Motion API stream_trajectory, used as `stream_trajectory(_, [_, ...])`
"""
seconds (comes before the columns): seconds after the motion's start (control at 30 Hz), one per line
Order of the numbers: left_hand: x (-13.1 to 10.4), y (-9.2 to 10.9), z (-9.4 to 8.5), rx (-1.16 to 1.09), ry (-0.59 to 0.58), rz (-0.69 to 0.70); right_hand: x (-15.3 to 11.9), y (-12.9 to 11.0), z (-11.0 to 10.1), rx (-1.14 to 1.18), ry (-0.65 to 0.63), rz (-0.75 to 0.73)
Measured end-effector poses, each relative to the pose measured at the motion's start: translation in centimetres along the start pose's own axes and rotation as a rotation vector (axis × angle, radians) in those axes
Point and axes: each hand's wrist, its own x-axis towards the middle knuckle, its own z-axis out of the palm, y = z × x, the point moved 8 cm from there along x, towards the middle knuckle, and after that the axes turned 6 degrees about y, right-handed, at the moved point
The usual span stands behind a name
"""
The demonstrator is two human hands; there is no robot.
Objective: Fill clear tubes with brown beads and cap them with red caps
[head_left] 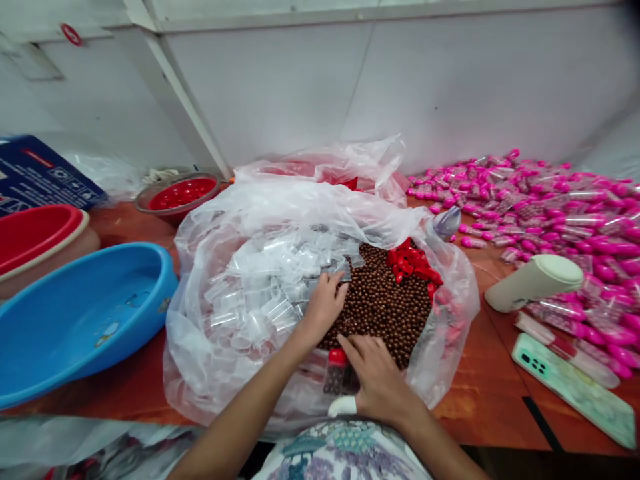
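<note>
Inside a large clear plastic bag (195, 360), my left hand (325, 303) reaches over the border between empty clear plastic containers (270, 293) and small round brown balls (385, 307). Its fingers are apart, and the fingertips touch or nearly touch a clear container (343, 269). My right hand (375, 373) is spread at the bag's near edge, with white wrapping on the thumb. Its index fingertip is by the red lid of a small filled jar (335, 373); I cannot tell if it touches. Loose red lids (413, 260) lie on the balls at the right.
Pink-capped filled tubes (550, 213) are heaped at the right, behind a pale green tumbler (535, 283) and a phone (575, 390). At the left are a blue basin (85, 313), a red basin (35, 233) and a bowl of red pieces (183, 193). A white wall (300, 87) stands behind.
</note>
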Motion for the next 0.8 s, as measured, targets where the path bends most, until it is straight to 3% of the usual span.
stream_trajectory(0.1, [2.0,0.2,1.6,0.328,-0.072,0.091,0.2,1.0,0.1,-0.003,-0.004,0.009])
stream_trajectory(0.23, [3.0,0.3,2.7,0.481,-0.173,0.174,1.1,6.6,-2.7,-0.044,0.205,0.132])
stream_trajectory(0.33, [3.3,0.9,1.9,0.405,-0.121,0.237,1.7,12.0,-6.3,-0.143,0.428,0.245])
stream_trajectory(0.4, [2.9,1.5,1.1,0.277,-0.063,0.266,2.4,15.0,-7.9,-0.175,0.490,0.291])
stream_trajectory(0.47, [1.8,2.1,0.9,0.086,-0.083,0.280,3.4,17.0,-8.8,-0.179,0.512,0.312])
stream_trajectory(0.53, [0.4,2.1,1.4,-0.102,-0.183,0.231,4.5,18.3,-9.1,-0.158,0.505,0.316])
stream_trajectory(0.63, [-1.9,0.8,2.3,-0.245,-0.327,0.043,5.5,19.2,-8.6,-0.088,0.459,0.313])
stream_trajectory(0.7, [-3.0,-0.1,2.5,-0.265,-0.388,-0.040,5.4,19.4,-8.3,-0.025,0.436,0.326])
stream_trajectory(0.8, [-3.7,-0.6,2.8,-0.199,-0.472,-0.029,4.3,19.4,-8.0,0.078,0.439,0.378])
